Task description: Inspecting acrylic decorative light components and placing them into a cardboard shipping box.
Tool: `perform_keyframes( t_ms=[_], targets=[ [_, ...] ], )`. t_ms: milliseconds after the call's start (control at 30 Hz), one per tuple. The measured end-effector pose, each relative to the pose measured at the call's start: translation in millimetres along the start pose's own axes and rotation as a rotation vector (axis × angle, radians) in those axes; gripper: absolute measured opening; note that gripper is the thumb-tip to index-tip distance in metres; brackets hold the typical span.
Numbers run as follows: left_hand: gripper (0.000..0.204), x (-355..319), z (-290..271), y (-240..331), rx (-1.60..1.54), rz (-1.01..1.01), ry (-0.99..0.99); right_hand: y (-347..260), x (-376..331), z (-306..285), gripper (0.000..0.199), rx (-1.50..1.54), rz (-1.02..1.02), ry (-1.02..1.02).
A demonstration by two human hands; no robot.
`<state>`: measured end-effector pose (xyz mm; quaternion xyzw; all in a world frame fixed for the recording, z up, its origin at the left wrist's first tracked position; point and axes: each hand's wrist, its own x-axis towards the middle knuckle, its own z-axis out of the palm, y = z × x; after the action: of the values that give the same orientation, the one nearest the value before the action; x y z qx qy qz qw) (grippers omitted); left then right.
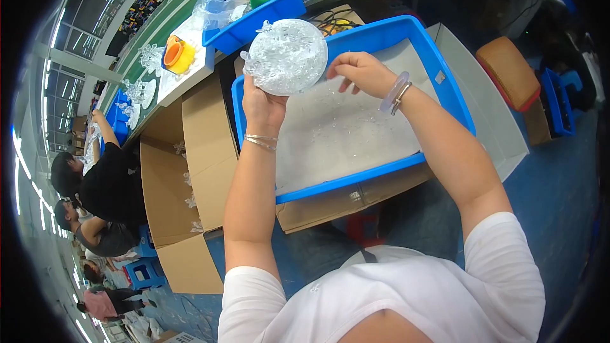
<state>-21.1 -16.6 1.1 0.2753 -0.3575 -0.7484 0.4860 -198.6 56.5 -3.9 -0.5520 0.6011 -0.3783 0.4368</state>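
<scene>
My left hand (264,111) holds up a round, clear disc (288,57) by its lower left edge. Its surface looks rough and glittery, and clear ornament-like shapes stick out at its left side. Just right of the disc hovers my right hand (365,75), its fingers loosely bent and apart, nothing visible in them. Below both hands lies a large blue tray (356,181) with a pale, whitish bottom. Small clear bits (337,124) are scattered over that bottom.
Beyond the disc, a blue bin (289,7) holds clear pieces and green round parts. An orange and yellow tape-like roll (178,56) sits on a white block. An open cardboard box (166,181) stands left. Co-workers (108,181) sit farther left; a cushioned stool (508,70) stands right.
</scene>
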Motion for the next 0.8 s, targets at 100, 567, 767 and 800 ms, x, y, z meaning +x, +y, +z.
perform_keyframes(
  t_ms=[100, 567, 767, 800],
  targets=[
    [0.043, -3.0, 4.4, 0.2, 0.050, 0.015, 0.007, -1.2, 0.8, 2.0, 0.019, 0.309, -0.029, 0.068],
    [0.044, -5.0, 7.6, -1.2, 0.075, 0.004, 0.007, -2.2, 1.4, -0.3, 0.017, 0.351, -0.026, 0.143],
    [0.044, -5.1, 5.0, -1.2, 0.071, 0.005, 0.016, -5.1, 0.8, 1.6, 0.017, 0.336, -0.032, 0.146],
    [0.044, -4.4, 4.6, -1.9, 0.071, 0.004, 0.015, -5.0, 0.5, 0.9, 0.017, 0.337, -0.033, 0.146]
  ],
)
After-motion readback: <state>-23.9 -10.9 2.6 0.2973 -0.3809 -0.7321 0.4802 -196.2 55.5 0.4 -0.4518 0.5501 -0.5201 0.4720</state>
